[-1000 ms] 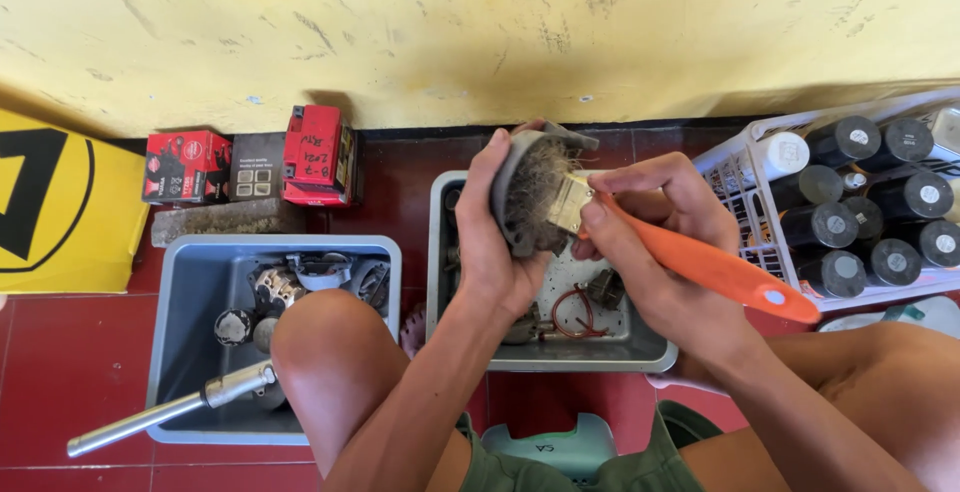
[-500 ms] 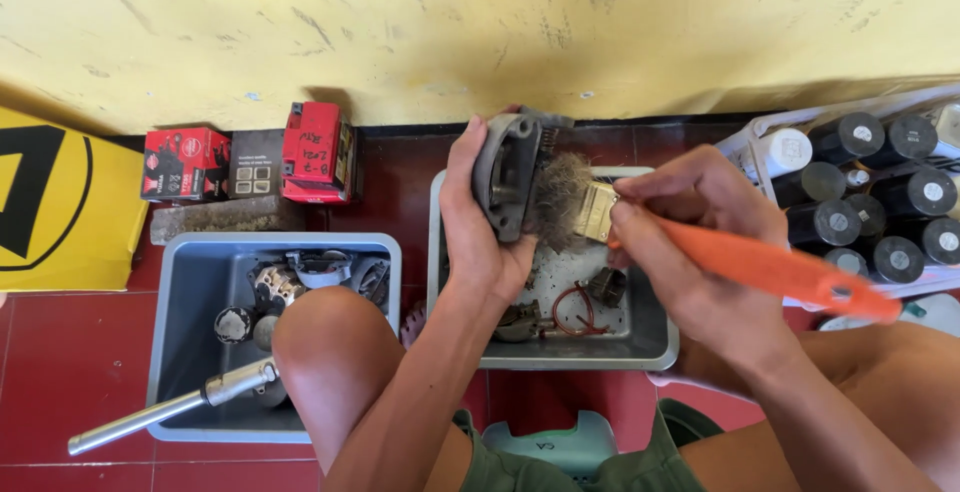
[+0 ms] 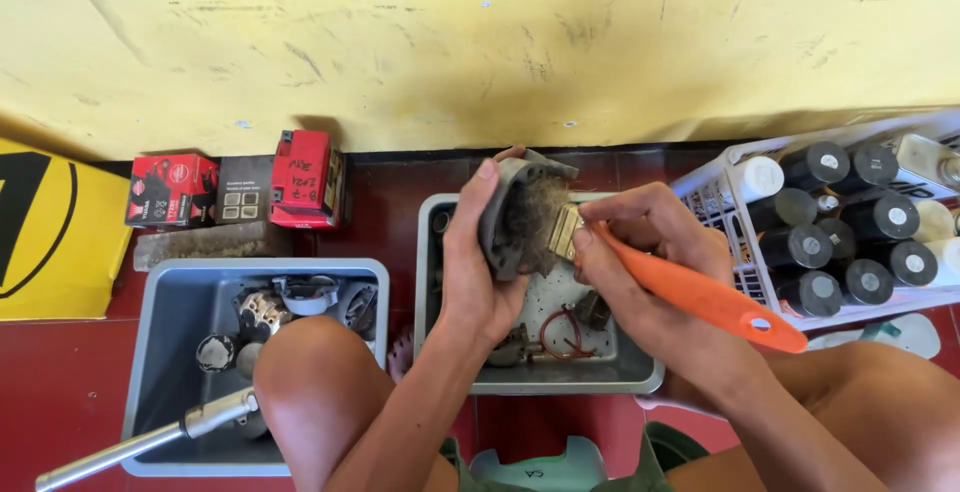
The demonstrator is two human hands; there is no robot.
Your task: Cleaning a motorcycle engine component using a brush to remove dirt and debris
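the left hand [image 3: 478, 270] holds a grey metal engine part [image 3: 520, 214], round and dirty, above the middle grey tray [image 3: 640, 377]. the fingers are closed around its left side and the thumb lies along the edge, so the grip is firm and full. the hollow side of the part is turned to the right, and it looks dark and dusty inside.

the right hand [image 3: 650, 257] holds a paintbrush with an orange handle [image 3: 700, 295]. the fingers are wrapped tight near the metal band of the brush, and the orange handle goes out to the lower right, over the wrist. the bristles touch the inside of the engine part.

in the middle tray, under the hands, lie a loop of red wire [image 3: 562, 334] and some small dark metal pieces. at the left stands a second grey tray [image 3: 165, 297] with more engine pieces in it, and a metal socket wrench [image 3: 140, 439] sticks out from it to the lower left. the bare left knee [image 3: 315, 382] of the person is partly in front of this tray.

against the yellow wall [image 3: 480, 42] stand red and black small boxes [image 3: 240, 187] in a row on the red floor [image 3: 50, 392]. at the far left is a yellow sign with a black figure [image 3: 45, 222]. at the right is a white plastic basket [image 3: 715, 192] full of dark spray cans [image 3: 850, 227] with black and white caps.
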